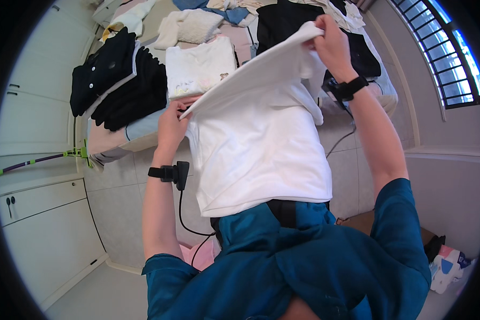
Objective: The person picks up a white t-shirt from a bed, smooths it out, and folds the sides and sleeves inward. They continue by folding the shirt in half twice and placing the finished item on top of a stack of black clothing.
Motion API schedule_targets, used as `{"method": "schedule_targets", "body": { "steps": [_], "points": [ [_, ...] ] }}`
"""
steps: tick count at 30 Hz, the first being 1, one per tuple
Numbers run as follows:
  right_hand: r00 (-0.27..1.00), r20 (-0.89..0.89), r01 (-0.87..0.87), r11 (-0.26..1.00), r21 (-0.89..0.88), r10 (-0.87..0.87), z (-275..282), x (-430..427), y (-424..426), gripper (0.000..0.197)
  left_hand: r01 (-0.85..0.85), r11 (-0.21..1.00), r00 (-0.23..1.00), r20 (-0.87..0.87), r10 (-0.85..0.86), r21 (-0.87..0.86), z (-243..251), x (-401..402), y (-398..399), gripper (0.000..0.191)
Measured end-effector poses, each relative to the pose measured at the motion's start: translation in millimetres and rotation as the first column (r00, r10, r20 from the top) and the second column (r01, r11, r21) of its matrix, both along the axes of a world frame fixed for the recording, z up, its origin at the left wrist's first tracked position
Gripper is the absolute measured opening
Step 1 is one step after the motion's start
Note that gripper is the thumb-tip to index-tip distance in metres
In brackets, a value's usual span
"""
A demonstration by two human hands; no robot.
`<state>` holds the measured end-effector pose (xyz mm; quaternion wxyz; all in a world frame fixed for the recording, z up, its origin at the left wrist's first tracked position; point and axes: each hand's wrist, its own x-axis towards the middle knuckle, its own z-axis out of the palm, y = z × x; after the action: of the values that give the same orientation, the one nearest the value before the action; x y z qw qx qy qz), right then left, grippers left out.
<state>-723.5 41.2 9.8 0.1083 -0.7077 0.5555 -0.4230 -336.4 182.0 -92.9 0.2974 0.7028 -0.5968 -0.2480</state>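
Observation:
A white short-sleeved shirt (260, 148) hangs spread out in front of my body, one edge stretched taut between both hands. My left hand (173, 123) pinches one end of that edge, close to the front of the bed. Farther out and higher, my right hand (331, 44) grips the other end, so the edge slants up to the right. The shirt's lower part drapes against my waist. Just beyond the taut edge, a folded white top with a small print (200, 66) lies on a stack on the bed.
Folded black garments (132, 88) are piled at the bed's left. Black clothing (284, 24) and a fluffy cream garment (190, 26) lie farther back. A green and purple mop handle (40, 161) leans at left by white cabinets (44, 112). Cables run from both wrist straps.

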Motion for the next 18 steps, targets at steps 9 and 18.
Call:
{"method": "schedule_targets", "body": {
  "steps": [9, 18],
  "points": [
    [0.848, -0.393, -0.512, 0.741, -0.434, 0.356, -14, 100, -32, 0.027, 0.037, 0.977, 0.980, 0.186, -0.077, 0.208, -60, 53, 13, 0.020],
    [0.853, -0.158, -0.440, 0.847, 0.299, 0.498, -67, 31, -22, 0.017, 0.020, 0.972, 0.987, 0.147, -0.056, 0.235, -112, 69, 13, 0.021]
  ]
}}
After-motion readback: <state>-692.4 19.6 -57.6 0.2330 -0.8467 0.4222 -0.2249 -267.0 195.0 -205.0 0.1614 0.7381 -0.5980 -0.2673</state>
